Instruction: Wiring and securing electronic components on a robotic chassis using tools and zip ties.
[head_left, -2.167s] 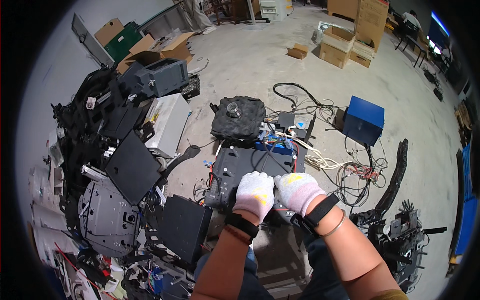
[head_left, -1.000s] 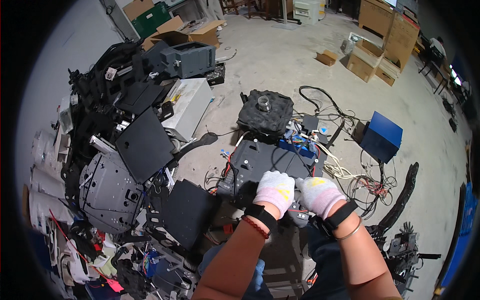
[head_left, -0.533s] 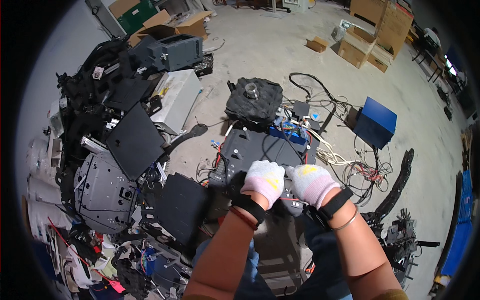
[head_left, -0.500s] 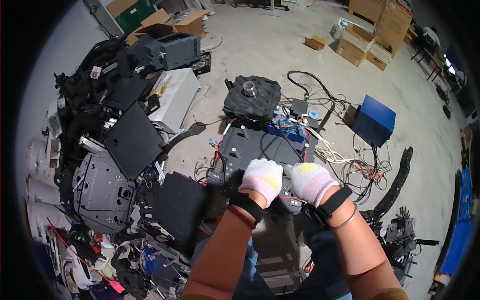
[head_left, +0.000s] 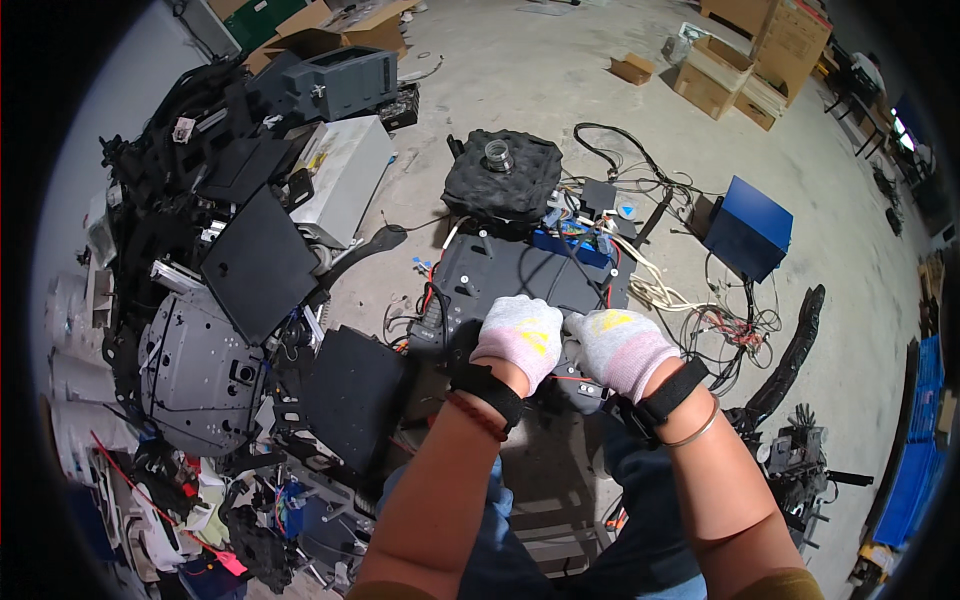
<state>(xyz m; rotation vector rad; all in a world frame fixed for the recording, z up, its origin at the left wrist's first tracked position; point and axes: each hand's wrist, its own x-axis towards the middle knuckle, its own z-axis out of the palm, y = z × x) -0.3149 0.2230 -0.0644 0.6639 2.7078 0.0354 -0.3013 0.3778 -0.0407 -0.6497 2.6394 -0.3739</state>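
Both my hands wear pale gloves with pink cuffs and yellow marks. They are close together over the near part of a dark grey machine base [head_left: 490,272]. My left hand [head_left: 518,337] is closed, knuckles up, and my right hand [head_left: 622,350] is curled beside it with a narrow gap between. What their fingers grip is hidden beneath the gloves. Black cables [head_left: 572,282] arc over the base just beyond the hands. A blue electronic unit [head_left: 570,248] with wires sits at the base's far edge. Below my right hand, a grey part [head_left: 580,392] shows a thin red wire.
Beyond the base is a lumpy black block [head_left: 515,190] with a clear jar [head_left: 498,155] on top. A blue box [head_left: 750,230] and tangled wires [head_left: 735,335] lie right. Piled parts, including a black panel [head_left: 262,265], fill the left. Cardboard boxes [head_left: 708,80] stand far right.
The view has shifted slightly. My hands stay close together over the base, still closed, with the right hand turned a little. Nothing has visibly been let go.
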